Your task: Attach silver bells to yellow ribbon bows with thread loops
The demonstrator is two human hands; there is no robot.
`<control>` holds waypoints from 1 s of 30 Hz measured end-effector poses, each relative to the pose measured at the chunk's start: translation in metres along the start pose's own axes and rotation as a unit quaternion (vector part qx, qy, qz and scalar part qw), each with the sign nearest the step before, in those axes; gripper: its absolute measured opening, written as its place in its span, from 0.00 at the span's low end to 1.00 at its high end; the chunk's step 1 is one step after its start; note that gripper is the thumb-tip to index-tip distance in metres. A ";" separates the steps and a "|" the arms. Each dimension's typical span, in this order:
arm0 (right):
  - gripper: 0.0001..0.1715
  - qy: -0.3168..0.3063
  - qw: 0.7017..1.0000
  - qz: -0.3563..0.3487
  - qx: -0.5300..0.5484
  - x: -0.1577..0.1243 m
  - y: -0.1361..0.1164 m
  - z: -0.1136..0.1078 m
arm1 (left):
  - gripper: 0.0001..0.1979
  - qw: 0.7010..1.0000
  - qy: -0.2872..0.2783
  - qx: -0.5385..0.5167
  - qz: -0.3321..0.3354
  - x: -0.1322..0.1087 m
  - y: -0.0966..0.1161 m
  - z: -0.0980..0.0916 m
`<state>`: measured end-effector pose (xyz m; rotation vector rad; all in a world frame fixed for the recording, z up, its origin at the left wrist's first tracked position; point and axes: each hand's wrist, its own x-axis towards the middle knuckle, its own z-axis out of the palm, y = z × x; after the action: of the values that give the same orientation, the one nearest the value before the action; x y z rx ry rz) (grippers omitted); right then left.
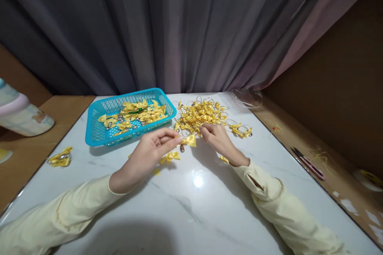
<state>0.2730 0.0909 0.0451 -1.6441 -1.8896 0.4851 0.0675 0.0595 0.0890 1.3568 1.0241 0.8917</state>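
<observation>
Yellow ribbon bow (190, 140): pinched between left hand (149, 152) and right hand (217, 138); likely light, soft, crushable; best held at centre knot

1. White marble-look table (197, 215), glossy.
2. Blue basket (98, 133) sits far left on it.
3. Pile of yellow bows (200, 115) lies just right of the basket.
4. Small bow cluster (60, 158) near left edge.
5. Loose bows (241, 130) lie right of the pile.

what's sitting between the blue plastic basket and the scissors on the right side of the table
In the head view, between the blue plastic basket and the scissors lies a loose pile of yellow ribbon bows with thin loops, then bare white marble tabletop.
</observation>
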 end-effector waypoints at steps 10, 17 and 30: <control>0.17 -0.022 0.999 0.034 -0.018 0.010 0.016 0.002 | 0.05 0.998 -0.041 -0.032 0.033 -0.006 0.009 -0.001; 0.18 -0.058 0.997 0.040 -0.027 0.011 0.019 0.002 | 0.05 0.997 -0.065 -0.028 0.025 -0.010 0.009 0.001; 0.31 -0.212 0.976 -0.001 0.042 -0.004 -0.002 -0.008 | 0.08 0.998 -0.064 0.007 0.025 -0.006 0.008 0.002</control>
<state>0.2767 0.0859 0.0514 -1.5720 -2.1322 0.9649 0.0684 0.0534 0.0969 1.4382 0.9029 0.8236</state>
